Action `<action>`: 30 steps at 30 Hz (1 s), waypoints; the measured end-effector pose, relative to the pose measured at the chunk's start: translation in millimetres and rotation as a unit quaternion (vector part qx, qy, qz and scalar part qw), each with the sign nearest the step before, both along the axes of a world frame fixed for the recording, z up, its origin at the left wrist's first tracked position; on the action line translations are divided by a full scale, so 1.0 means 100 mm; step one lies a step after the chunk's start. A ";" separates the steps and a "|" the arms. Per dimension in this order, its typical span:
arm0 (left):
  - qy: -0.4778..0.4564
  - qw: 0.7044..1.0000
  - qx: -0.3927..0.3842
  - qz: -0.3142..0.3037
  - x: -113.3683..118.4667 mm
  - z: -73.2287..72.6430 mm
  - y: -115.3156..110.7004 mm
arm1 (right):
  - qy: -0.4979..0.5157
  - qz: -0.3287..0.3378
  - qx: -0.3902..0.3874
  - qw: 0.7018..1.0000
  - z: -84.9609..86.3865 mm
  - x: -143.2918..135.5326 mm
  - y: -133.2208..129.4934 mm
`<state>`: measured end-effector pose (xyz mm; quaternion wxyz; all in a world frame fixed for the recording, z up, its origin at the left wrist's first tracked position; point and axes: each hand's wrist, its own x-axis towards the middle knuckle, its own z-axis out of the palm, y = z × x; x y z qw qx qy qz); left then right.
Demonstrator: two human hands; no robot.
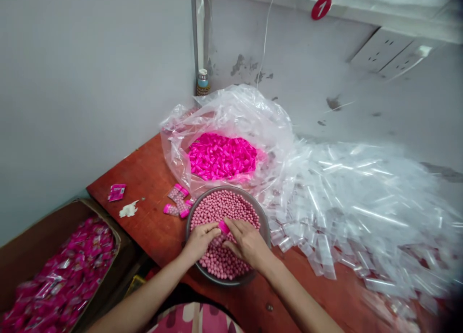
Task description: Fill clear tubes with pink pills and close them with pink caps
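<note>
A dark round bowl (pixel 266 227) full of small pink beads (pixel 226 205) stands on the table below my hands. Between my fingertips, above the beads, is a bright pink cap (pixel 224 227); whether a clear tube is joined to it is hidden. My left hand (pixel 202 242) pinches at the cap's left side, thumb and finger together. From the right, my right hand (pixel 248 242) has its fingers bent over the cap. Several clear tubes of beads with pink ends (pixel 178 201) lie just left of the bowl.
Behind the bowl, a clear plastic bag (pixel 249 106) holds a heap of pink caps (pixel 222 157). Clear empty tubes (pixel 343 202) are piled on the right. A box (pixel 115 243) of pink packets (pixel 68 275) is at lower left, and one packet (pixel 116 192) lies on the red table (pixel 144 171).
</note>
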<state>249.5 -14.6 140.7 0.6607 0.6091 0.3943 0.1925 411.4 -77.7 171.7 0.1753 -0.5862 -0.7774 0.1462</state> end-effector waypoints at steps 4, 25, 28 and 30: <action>-0.050 0.990 -0.095 0.086 0.08 -0.02 -0.02 | 0.003 -0.102 0.010 0.995 -0.18 -0.27 -0.02; -0.003 0.947 -0.056 0.316 -0.20 -0.07 0.39 | 0.183 -0.541 -0.035 0.820 -0.50 0.41 -0.65; 0.077 0.928 0.054 0.360 -0.40 -0.18 0.61 | 0.119 -0.650 -0.138 0.738 -0.79 0.80 -0.84; 0.121 0.925 0.097 0.347 -0.49 -0.23 0.66 | 0.105 -0.677 -0.172 0.708 -0.97 0.93 -0.86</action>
